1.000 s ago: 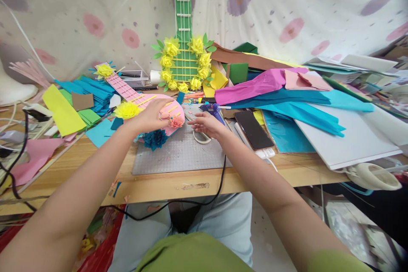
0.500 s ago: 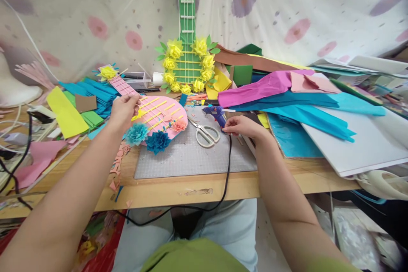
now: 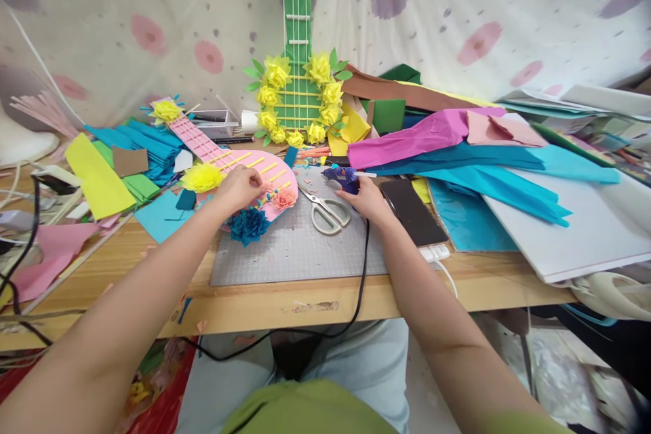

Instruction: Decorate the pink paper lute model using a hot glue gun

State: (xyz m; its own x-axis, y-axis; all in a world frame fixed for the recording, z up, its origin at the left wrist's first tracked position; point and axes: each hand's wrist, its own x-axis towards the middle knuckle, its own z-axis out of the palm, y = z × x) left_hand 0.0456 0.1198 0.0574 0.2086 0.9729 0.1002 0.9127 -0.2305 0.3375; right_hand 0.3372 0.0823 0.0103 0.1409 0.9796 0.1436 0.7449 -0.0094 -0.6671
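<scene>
The right hand (image 3: 368,199), the nearer one, is curled at the glue gun (image 3: 346,178) — whether it is gripped cannot be told — which is set at ten o'clock, barrel nine-to-three. The left hand (image 3: 241,188) is pinched narrow over the pink guitar (image 3: 249,161), laid ten-to-four.

"How do we find the light?"
"We see it bright and soft, though the white, flower-printed curtain (image 3: 432,27) greys toward the left."
"And sharpness?"
"We get fair detail on the pink, round-bodied paper guitar (image 3: 257,157); edges stretch and blur, and shadow pools beneath the pale wooden table (image 3: 254,302)."
</scene>
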